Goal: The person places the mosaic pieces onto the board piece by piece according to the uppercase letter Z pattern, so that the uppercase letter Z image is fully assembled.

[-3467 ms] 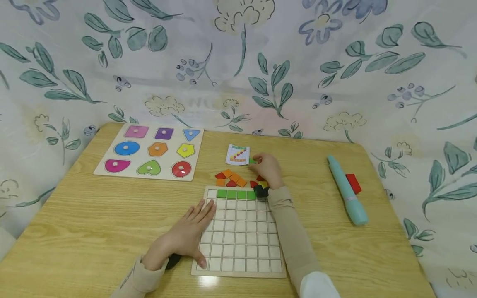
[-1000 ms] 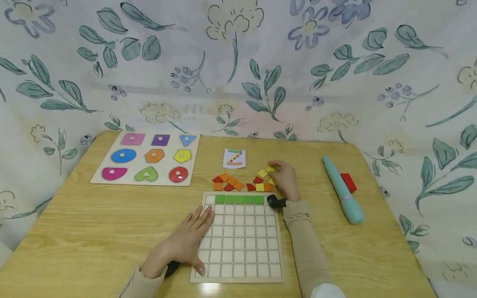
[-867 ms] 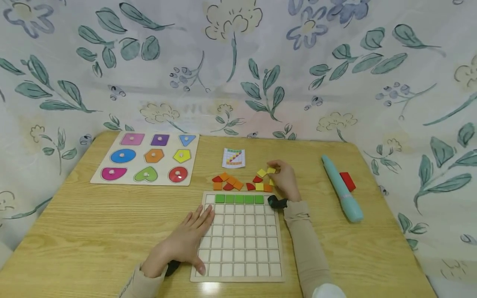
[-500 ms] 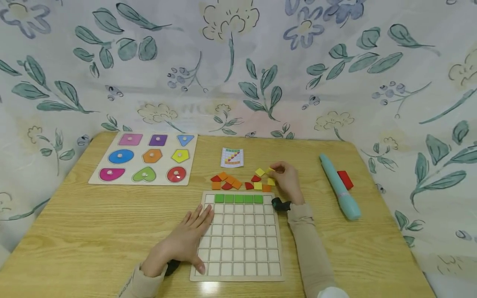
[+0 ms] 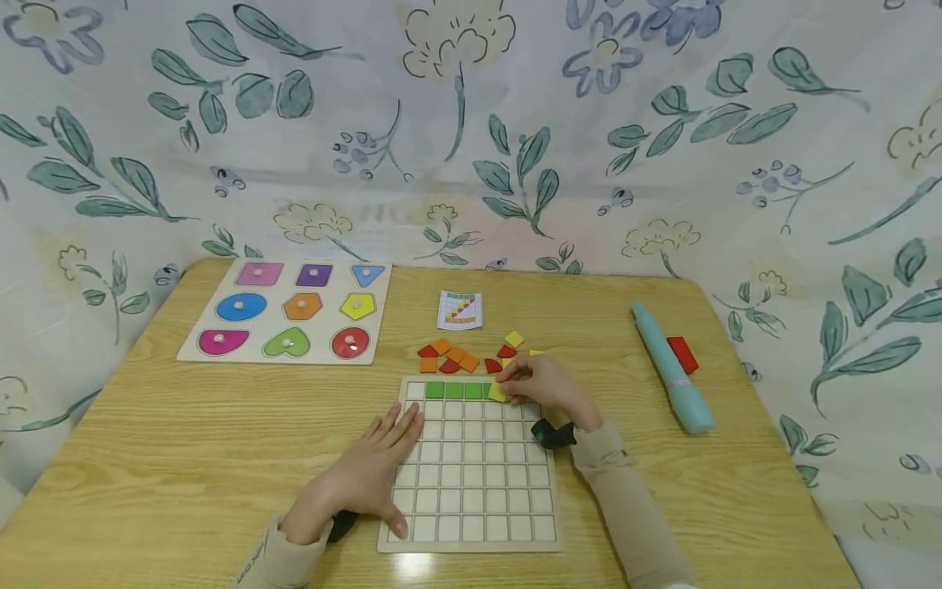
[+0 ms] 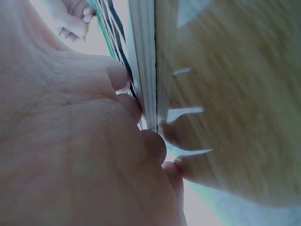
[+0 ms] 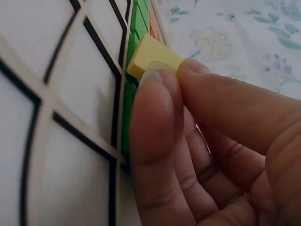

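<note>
My right hand (image 5: 545, 384) pinches a yellow square tile (image 7: 153, 54) between thumb and fingers. In the head view the tile overlaps the right end of a row of green tiles (image 5: 454, 391), which fills part of the top row of a wooden grid board (image 5: 474, 466). The wrist view shows the tile tilted, close over the green ones. My left hand (image 5: 364, 474) rests with fingers spread on the board's left edge. Behind the board lie loose orange tiles (image 5: 456, 354), red quarter-round tiles (image 5: 450, 366) and a yellow tile (image 5: 514, 339), partly hidden by my right hand.
A small pattern card (image 5: 459, 310) lies behind the loose tiles. Back left is a peg puzzle board (image 5: 287, 311) with coloured shapes. To the right lie a light blue wand-shaped object (image 5: 673, 372) and a red block (image 5: 683, 355). A floral cloth (image 5: 471, 164) hangs behind the table.
My right hand has picked up a yellow tile from the loose pieces and brought it left and nearer, over the board's top row. Earlier it placed a green tile there. My left hand stays put.
</note>
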A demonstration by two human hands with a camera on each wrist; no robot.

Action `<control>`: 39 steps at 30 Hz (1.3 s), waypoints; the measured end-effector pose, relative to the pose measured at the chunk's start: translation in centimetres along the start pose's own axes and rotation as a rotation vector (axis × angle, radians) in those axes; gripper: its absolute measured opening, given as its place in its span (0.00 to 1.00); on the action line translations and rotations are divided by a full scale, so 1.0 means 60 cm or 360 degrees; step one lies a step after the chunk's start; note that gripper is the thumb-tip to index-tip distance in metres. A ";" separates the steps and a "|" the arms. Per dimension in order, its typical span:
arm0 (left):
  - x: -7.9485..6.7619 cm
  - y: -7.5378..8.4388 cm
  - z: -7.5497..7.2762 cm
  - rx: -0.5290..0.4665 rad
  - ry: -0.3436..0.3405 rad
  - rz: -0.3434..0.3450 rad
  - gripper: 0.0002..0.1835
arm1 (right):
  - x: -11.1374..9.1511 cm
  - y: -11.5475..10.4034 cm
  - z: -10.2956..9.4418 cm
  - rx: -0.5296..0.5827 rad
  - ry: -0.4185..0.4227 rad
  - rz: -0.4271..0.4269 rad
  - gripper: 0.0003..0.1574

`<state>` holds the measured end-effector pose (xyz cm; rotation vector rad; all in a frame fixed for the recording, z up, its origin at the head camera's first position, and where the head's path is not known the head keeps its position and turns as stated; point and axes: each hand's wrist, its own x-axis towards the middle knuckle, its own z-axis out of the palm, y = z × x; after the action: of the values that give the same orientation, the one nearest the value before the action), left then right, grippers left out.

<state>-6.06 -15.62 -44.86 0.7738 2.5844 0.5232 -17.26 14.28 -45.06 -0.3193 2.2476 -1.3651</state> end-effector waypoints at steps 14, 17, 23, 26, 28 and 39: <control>0.001 0.003 -0.004 -0.0030 0.0000 -0.0003 0.78 | -0.009 0.000 0.038 -0.0379 0.0053 -0.0252 0.03; 0.002 0.001 -0.003 -0.0023 -0.0007 0.0000 0.78 | -0.006 0.000 0.033 -0.0339 0.0077 -0.0249 0.06; 0.002 -0.001 0.000 -0.0018 -0.0019 -0.0008 0.78 | 0.005 0.015 -0.003 -0.0157 0.0476 -0.0134 0.14; -0.001 0.000 0.000 -0.0025 -0.0021 0.0004 0.78 | 0.007 0.031 -0.023 -0.0097 0.0671 -0.0069 0.19; -0.001 0.001 0.001 -0.0016 -0.0031 -0.0007 0.78 | 0.007 0.042 -0.032 -0.0077 0.0719 -0.0061 0.22; 0.003 -0.002 0.002 -0.0040 -0.0001 0.0001 0.78 | 0.006 0.048 -0.042 -0.0212 0.0733 -0.0033 0.23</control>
<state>-6.19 -15.59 -45.04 0.7659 2.5719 0.5542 -18.73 17.41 -46.73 -0.0740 2.7229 -1.4133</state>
